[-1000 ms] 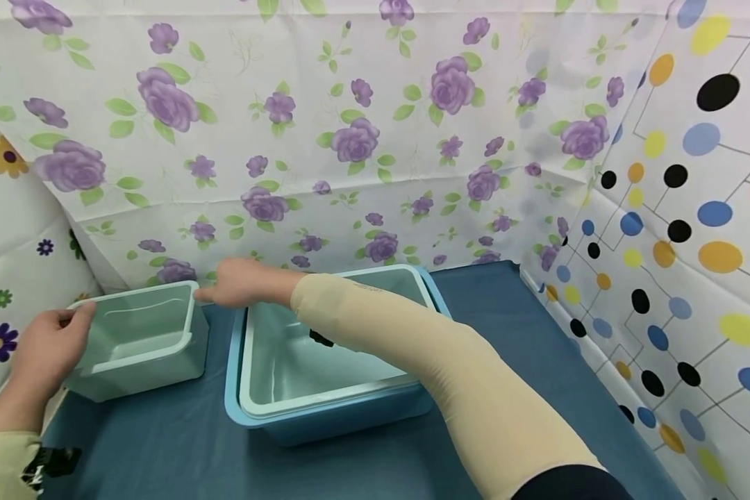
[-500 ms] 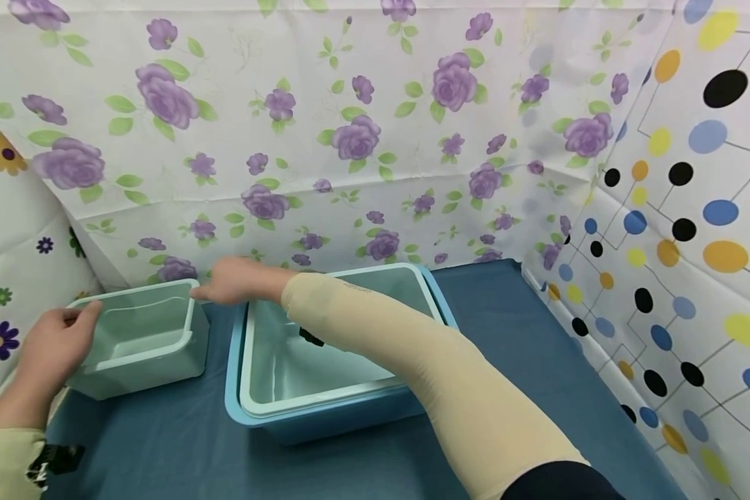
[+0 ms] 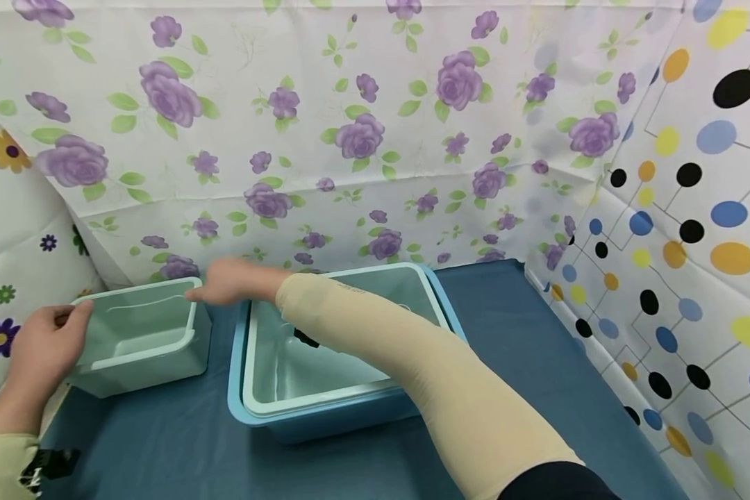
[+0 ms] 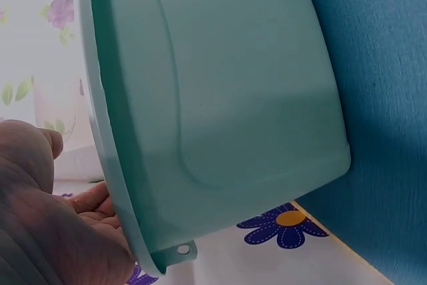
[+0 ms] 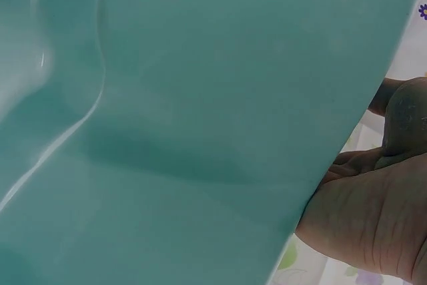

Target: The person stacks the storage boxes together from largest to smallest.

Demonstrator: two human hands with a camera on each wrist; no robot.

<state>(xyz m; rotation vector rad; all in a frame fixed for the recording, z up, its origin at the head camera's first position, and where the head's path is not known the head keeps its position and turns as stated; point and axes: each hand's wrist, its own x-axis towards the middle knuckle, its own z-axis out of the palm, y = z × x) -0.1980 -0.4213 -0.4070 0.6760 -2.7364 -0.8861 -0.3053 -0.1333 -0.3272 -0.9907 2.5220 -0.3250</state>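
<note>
A small pale green plastic bin [image 3: 156,371] stands at the left of the blue table. My left hand [image 3: 46,347] is at its left end, fingers curled at the rim and thumb over the edge. In the left wrist view, the fingers [image 4: 97,201] of that hand meet the bin's rim [image 4: 110,145]. Reaching across, my right hand [image 3: 228,281] grips the small bin's right end near the back corner, with one digit over the rim; its other fingers are mostly hidden. In the right wrist view, that hand [image 5: 380,211] is partly behind a green wall.
A larger green bin [image 3: 321,401] sits nested inside a blue bin [image 3: 344,422] to the right of the small one. My right forearm passes over both. Flowered sheeting [image 3: 325,139] rises behind, and dotted sheeting [image 3: 681,278] at the right.
My right hand has shifted slightly left, its fingertip reaching further over the small bin's rim. The left hand and the bins stay nearly the same.
</note>
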